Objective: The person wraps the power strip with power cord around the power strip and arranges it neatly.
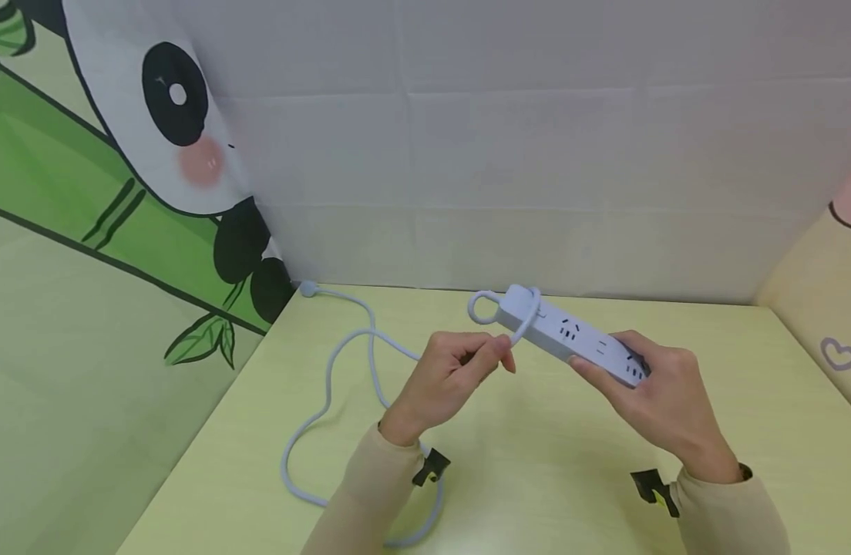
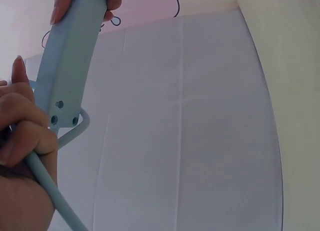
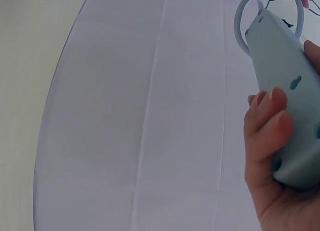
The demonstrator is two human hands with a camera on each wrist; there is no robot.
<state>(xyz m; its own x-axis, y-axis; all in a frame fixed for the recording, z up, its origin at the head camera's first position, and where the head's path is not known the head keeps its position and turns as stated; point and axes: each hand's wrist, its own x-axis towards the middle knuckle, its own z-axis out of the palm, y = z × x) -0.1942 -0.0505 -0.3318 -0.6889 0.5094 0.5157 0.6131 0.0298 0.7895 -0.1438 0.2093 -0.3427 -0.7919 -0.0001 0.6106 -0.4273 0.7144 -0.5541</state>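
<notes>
A white power strip (image 1: 571,333) is held above the yellow-green table (image 1: 536,462). My right hand (image 1: 657,393) grips its near end, fingers curled under the body (image 3: 285,91). My left hand (image 1: 456,370) pinches the pale blue cord (image 1: 328,401) close to the strip's far end, where the cord loops once around the strip (image 1: 526,316). In the left wrist view the cord (image 2: 47,183) runs through my curled fingers (image 2: 25,126) beside the strip's underside (image 2: 67,66). The rest of the cord trails in loose curves across the table toward the back left corner.
A white panel (image 1: 502,154) closes the back of the table. A panda and bamboo picture (image 1: 120,193) covers the left wall. A cream wall with a heart mark (image 1: 838,353) stands at the right. The cord's end (image 1: 307,289) lies at the back left corner.
</notes>
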